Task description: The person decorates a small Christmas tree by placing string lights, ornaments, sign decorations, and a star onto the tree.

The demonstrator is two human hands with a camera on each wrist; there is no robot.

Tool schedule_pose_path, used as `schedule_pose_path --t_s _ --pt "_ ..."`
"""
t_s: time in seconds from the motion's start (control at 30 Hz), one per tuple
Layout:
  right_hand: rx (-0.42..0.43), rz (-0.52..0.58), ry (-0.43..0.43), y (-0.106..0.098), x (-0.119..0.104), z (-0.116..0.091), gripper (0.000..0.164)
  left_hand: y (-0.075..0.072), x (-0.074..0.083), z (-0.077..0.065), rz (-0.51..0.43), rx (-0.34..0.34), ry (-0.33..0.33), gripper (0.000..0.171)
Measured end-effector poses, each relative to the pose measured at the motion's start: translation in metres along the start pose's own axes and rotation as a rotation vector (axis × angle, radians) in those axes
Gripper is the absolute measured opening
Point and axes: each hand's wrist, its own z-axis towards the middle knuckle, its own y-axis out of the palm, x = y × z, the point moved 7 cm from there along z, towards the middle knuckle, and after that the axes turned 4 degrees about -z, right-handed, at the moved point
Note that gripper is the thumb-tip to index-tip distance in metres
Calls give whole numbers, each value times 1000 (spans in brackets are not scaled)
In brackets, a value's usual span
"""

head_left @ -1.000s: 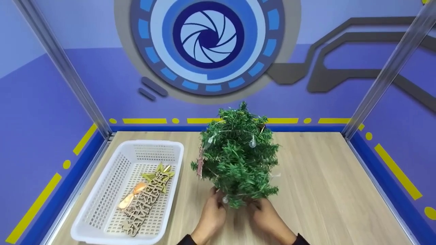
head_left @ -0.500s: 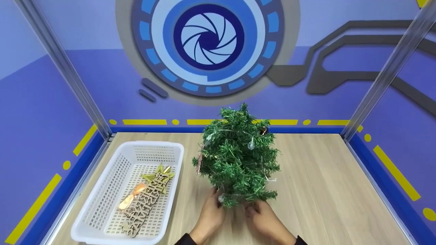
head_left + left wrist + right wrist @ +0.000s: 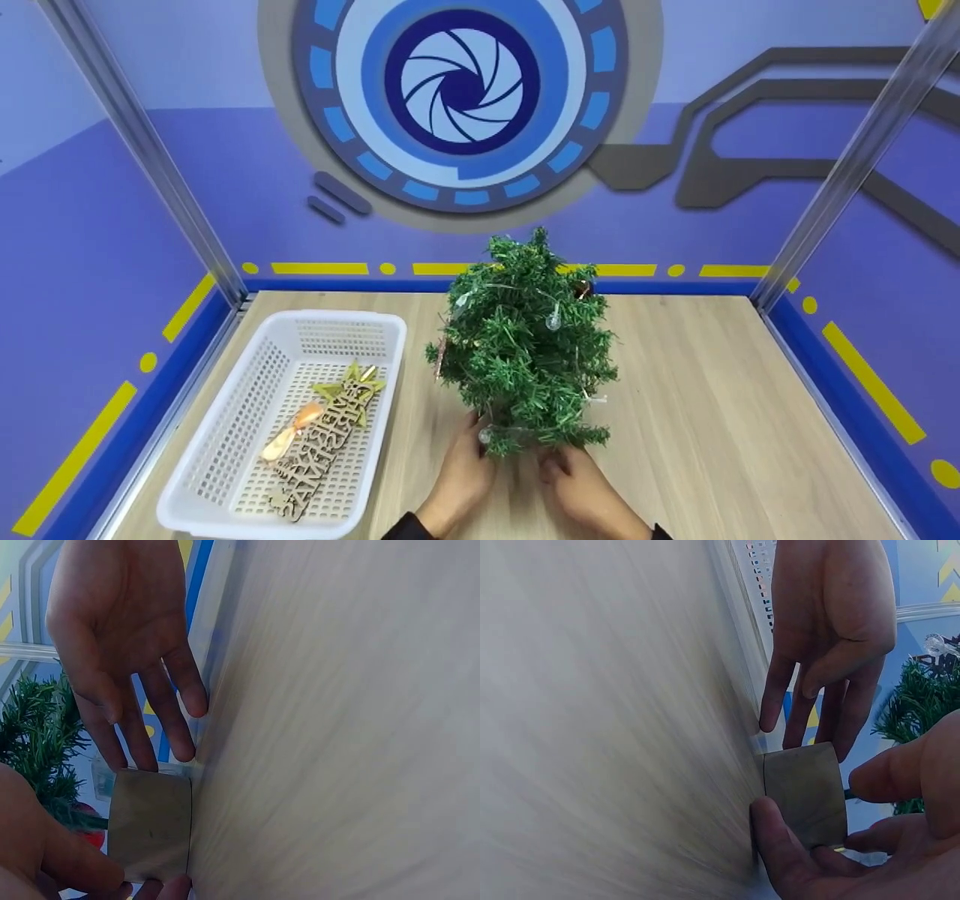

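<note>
A small green artificial Christmas tree [image 3: 517, 345] stands at mid table in the head view, strung with clear bulbs [image 3: 553, 320]. Its brownish base [image 3: 150, 825] rests on the tabletop between my hands. My left hand [image 3: 465, 465] comes in from the left, and its straight fingers [image 3: 799, 712] reach the base's side in the right wrist view. On the other side is my right hand [image 3: 585, 487], with extended fingers [image 3: 169, 705] touching the base in the left wrist view. Neither thumb wraps round it. From above, the foliage hides the base and most fingertips.
Left of the tree, a white perforated basket [image 3: 397, 330] contains wooden Merry Christmas lettering [image 3: 322, 450], a gold star [image 3: 330, 390] and an orange-gold bow [image 3: 292, 431]. A purple-blue patterned wall [image 3: 225, 195] rises behind the wooden table [image 3: 712, 390], with metal posts at the corners.
Since the first frame, the tree has turned and shifted very slightly at its base, with my hands staying beside it. Over the last half second almost nothing has moved.
</note>
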Motion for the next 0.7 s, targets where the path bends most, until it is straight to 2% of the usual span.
schedule_pose_path --t_s 0.1,0.17,0.3,0.37,0.43,0.5,0.57,0.7 --pt "-25 21 11 -1 3 -4 29 -3 0 -2 37 14 29 68" --pt "-27 29 30 -4 6 -8 34 -9 -1 -5 36 29 30 65" --pt "16 54 110 -22 21 -22 43 -26 -3 -11 26 78 -17 63" --pt "32 80 144 -34 29 -26 40 -36 -1 -13 9 93 -40 68" --pt "25 161 185 -46 36 -28 36 -46 4 -17 3 106 -36 74" --pt "34 202 175 -59 39 -26 33 -55 12 -21 18 116 -24 78" --pt "62 198 161 -72 40 -22 32 -63 20 -27 55 131 -18 75" --pt "152 92 136 -96 37 -18 29 -78 43 -38 172 155 26 65"
